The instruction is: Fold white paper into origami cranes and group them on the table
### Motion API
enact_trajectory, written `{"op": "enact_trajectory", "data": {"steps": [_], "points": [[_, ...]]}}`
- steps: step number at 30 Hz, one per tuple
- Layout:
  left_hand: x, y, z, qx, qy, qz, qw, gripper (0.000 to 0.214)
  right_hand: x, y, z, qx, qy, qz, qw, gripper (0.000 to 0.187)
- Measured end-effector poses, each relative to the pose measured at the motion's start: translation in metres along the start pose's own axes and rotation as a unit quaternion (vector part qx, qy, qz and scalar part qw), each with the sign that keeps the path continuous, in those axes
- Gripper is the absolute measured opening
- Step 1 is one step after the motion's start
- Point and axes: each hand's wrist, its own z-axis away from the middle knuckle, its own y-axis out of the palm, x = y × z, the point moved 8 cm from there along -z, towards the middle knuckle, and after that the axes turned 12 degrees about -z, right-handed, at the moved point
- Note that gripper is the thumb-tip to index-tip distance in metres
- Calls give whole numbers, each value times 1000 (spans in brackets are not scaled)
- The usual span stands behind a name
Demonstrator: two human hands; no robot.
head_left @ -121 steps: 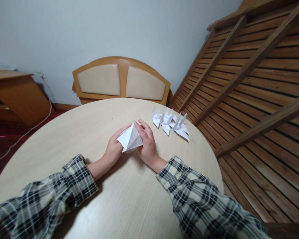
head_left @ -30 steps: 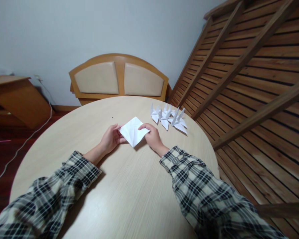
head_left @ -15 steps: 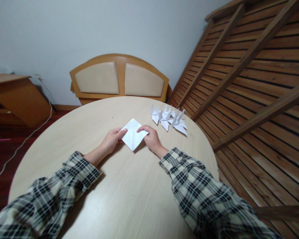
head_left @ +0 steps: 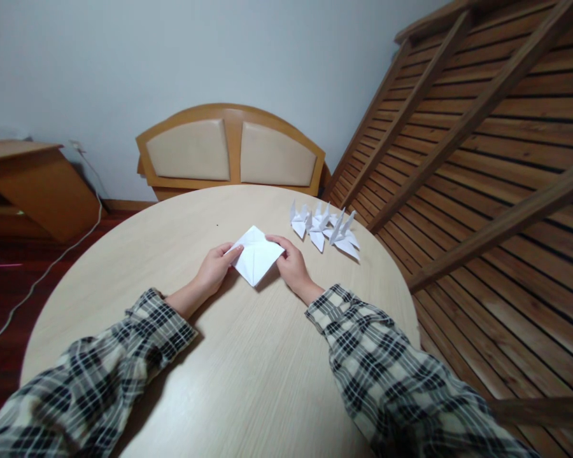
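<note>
A white folded paper (head_left: 256, 257), diamond-shaped with crease lines, is held between my two hands over the middle of the table. My left hand (head_left: 214, 270) pinches its left corner, thumb on top and the other fingers mostly hidden beneath. At the right corner my right hand (head_left: 292, 267) grips the edge, its thumb mostly hidden and a finger along the upper right side. The right part of the paper is lifted slightly and bulges. Several white paper cranes (head_left: 319, 226) stand grouped beyond my right hand.
The round pale wooden table (head_left: 248, 375) lies under my hands. Behind it is a headboard (head_left: 232, 114) with two cream panels against the wall. A slatted wooden frame (head_left: 482, 159) leans at the right. A wooden desk (head_left: 42, 191) and a white cable (head_left: 42, 273) are at the left.
My right thumb has moved off the top face of the paper to its edge. The paper's right part now bulges up. My left hand keeps its pinch.
</note>
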Motion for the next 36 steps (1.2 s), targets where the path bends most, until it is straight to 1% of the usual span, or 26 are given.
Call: {"op": "enact_trajectory", "data": {"steps": [2,7,10,16,19,22,24,28,29,33,34,36], "points": [[1,-4,-1,-20,-3,-5,1000,27,-1,-1,-1,-8,1,-11,1000,58],[0,-10,-2,-50,2,-10,999,28,0,2,-1,-1,-19,5,1000,51],[-1,-13,-3,-63,8,-10,998,31,-1,2,1,-1,-11,-8,1000,49],[0,-15,-3,-75,8,-16,997,29,6,2,2,11,-32,20,999,35],[-2,-17,-2,-81,9,-24,996,27,2,0,1,9,-4,-15,1000,31],[-3,-18,-2,-90,6,-31,995,26,-6,0,0,19,33,-63,997,28],[-4,-18,-2,-91,7,-40,995,27,-9,0,0,20,44,-70,996,27],[-5,-14,-1,-73,14,-57,996,30,-12,-4,-1,-9,44,-17,999,21],[-6,-13,0,-67,17,-59,996,31,-12,-5,-1,-14,41,-7,999,23],[-8,-10,1,-53,27,-64,996,32,-15,-7,-3,-29,37,-11,999,38],[-9,-10,1,-52,30,-65,996,31,-16,-8,-3,-33,39,-12,999,38],[-11,-11,1,-57,37,-67,995,28,-17,-10,-4,-43,43,-7,998,32]]}}
